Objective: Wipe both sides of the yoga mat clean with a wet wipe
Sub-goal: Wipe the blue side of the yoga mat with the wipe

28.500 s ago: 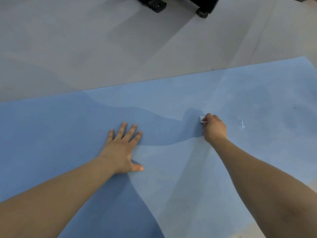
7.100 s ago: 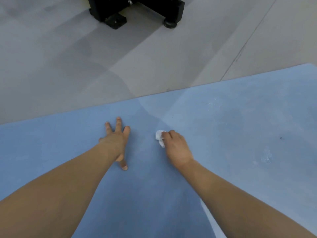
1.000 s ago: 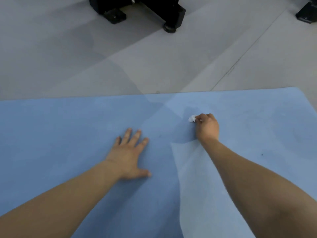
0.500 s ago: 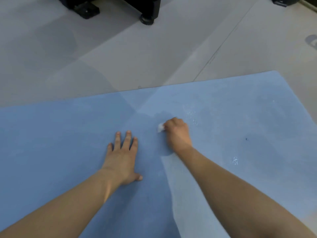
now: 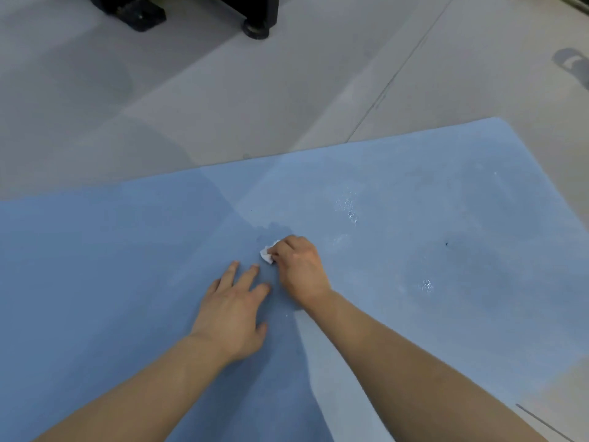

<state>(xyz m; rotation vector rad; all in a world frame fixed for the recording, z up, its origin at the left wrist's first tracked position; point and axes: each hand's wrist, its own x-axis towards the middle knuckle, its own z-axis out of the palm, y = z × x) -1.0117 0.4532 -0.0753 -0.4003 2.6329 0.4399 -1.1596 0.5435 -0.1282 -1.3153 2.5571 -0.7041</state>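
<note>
A matte blue yoga mat (image 5: 414,218), faintly grainy and marked with pale wet flecks, is spread flat over a smooth grey floor (image 5: 223,90). A small crumpled white wet wipe (image 5: 267,254) is pinched in the curled fingers of the right hand (image 5: 299,269) and held against the mat. The left hand (image 5: 232,311) is laid flat beside it, fingers straight. A black wheeled base (image 5: 255,14) is seen at the top.
</note>
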